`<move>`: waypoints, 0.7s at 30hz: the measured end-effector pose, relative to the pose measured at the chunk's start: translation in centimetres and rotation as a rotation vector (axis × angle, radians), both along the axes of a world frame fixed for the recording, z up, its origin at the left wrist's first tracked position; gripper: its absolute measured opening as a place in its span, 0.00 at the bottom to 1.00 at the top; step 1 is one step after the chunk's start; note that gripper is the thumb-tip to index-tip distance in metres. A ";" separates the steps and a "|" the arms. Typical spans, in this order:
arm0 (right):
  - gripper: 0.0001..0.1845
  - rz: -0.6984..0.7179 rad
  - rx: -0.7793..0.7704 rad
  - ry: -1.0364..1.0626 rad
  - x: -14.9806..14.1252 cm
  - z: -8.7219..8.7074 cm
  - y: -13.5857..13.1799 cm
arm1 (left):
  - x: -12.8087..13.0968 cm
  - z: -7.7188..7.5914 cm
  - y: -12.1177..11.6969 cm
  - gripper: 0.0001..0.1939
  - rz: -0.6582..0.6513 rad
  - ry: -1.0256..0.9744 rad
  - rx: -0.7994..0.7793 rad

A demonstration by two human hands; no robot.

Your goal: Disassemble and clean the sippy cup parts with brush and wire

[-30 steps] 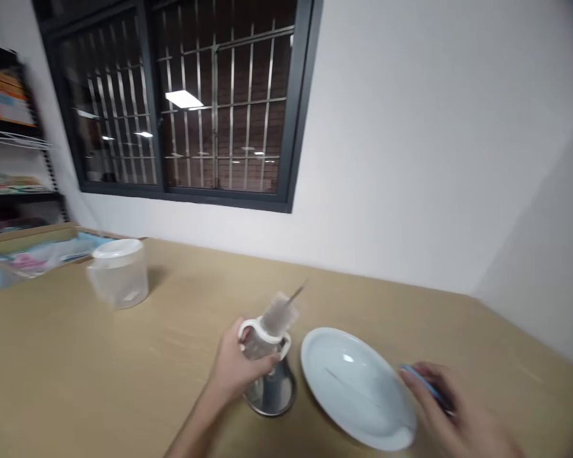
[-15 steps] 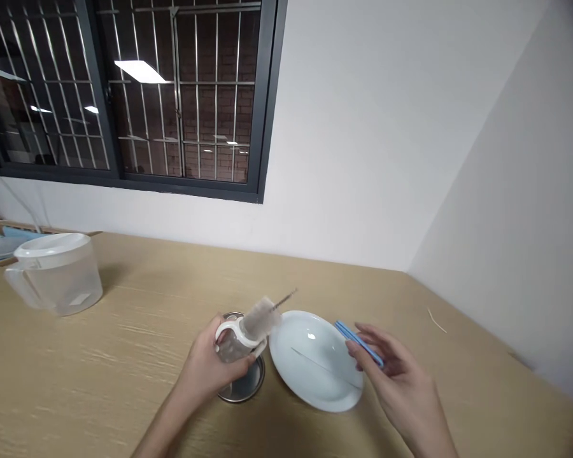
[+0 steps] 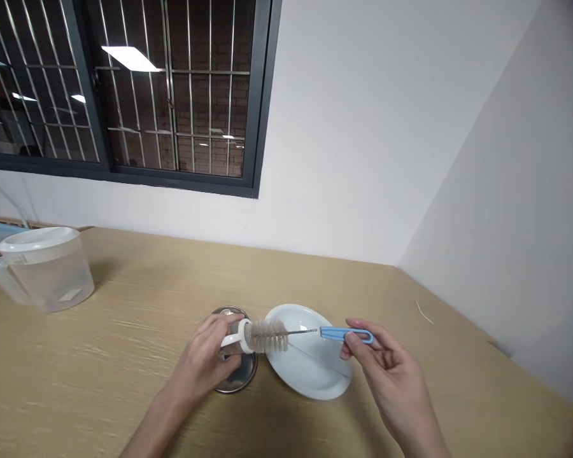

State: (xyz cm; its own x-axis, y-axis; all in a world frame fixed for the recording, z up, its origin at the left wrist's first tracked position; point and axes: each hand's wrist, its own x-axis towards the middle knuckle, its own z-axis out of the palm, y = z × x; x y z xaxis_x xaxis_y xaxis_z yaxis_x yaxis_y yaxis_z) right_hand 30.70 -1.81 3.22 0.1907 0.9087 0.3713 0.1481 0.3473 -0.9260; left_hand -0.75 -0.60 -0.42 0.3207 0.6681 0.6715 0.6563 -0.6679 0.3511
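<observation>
My left hand is wrapped around a small clear bottle with a white ring and side handles, held above a round metal dish. The bristle head of a bottle brush sticks out of the bottle's mouth, its twisted wire pointing right. Between thumb and fingers, my right hand pinches a blue looped handle. The handle lines up with the wire's end; whether they touch, I cannot tell. Below lies a white oval plate with a thin line across it.
The metal dish rests on the wooden table under my left hand. To the left stands a lidded clear plastic pitcher. A thin pale strand lies at the right. Walls and a barred window bound the back.
The brush wire, which pointed up and right apart from the blue handle, now lies level. The handle has turned level and come up to the wire's end. The view has shifted slightly.
</observation>
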 end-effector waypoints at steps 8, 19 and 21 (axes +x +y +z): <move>0.23 0.006 0.004 -0.028 -0.3 0.5 -0.3 | 0.2 0.1 -0.2 0.30 0.010 0.008 -0.010; 0.27 -0.032 0.003 -0.045 -0.9 1.2 -0.5 | 0.2 0.1 -0.1 0.27 0.003 0.023 -0.017; 0.28 -0.043 0.011 -0.044 -1.0 1.3 -0.5 | 0.2 0.1 -0.1 0.26 0.000 0.026 -0.017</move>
